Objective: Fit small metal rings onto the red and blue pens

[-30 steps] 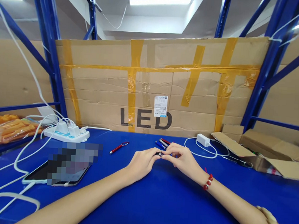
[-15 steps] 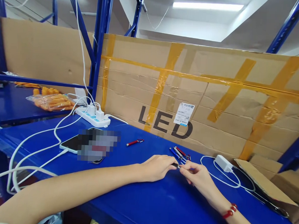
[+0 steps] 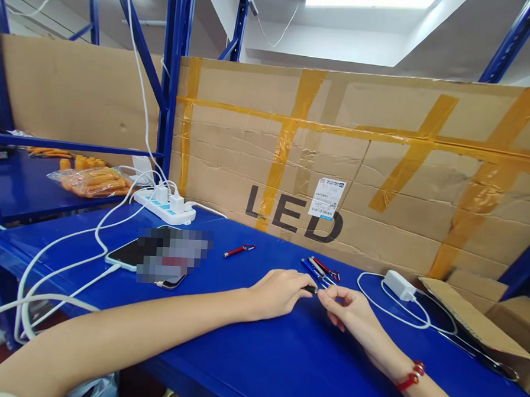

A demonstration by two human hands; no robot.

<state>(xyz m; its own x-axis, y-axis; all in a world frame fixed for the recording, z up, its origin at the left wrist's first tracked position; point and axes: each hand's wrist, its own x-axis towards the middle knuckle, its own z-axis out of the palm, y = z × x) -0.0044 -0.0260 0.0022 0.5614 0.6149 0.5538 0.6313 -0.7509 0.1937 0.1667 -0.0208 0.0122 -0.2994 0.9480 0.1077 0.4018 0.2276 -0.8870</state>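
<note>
Above the blue tabletop (image 3: 256,364), my left hand (image 3: 280,294) is closed around a small black mini flashlight (image 3: 309,289); most of its body is hidden under the fingers. My right hand (image 3: 352,312) pinches at the metal end of it, thumb against forefinger, with the other fingers curled. Just behind the hands lie several similar mini flashlights (image 3: 318,271), blue, silver and red, close together. A single red mini flashlight (image 3: 234,251) with a carabiner clip lies apart, farther left.
On the left are phones (image 3: 131,254), white cables (image 3: 68,232) and a power strip (image 3: 171,211). A taped cardboard sheet (image 3: 232,155) stands along the back. At right lie a white charger (image 3: 399,285) with its cable and an opened cardboard box (image 3: 476,322).
Both hands keep their hold on the black mini flashlight, with only a slight shift of the fingers. The camera view has moved a little.
</note>
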